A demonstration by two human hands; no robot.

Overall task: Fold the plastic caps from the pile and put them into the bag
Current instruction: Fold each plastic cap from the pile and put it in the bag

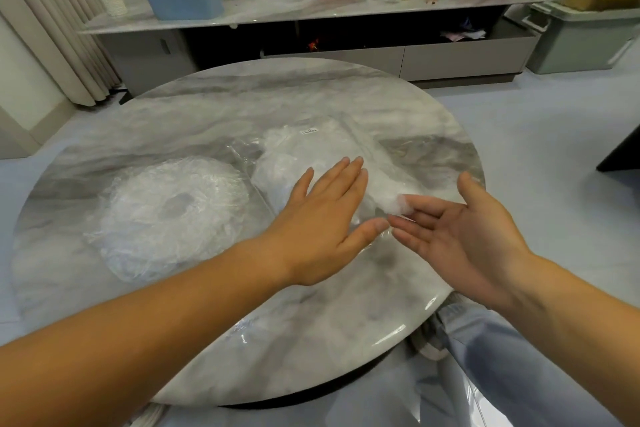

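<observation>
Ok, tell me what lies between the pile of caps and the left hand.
Head view: only the left edge of the bag and a sliver of table separate the pile from the left hand.

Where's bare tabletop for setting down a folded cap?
Bare: the far arc of the table beyond the pile of caps and the bag, and the near strip by the rim. Crowded: mid-table, where the left hand and right hand meet at the bag.
</observation>
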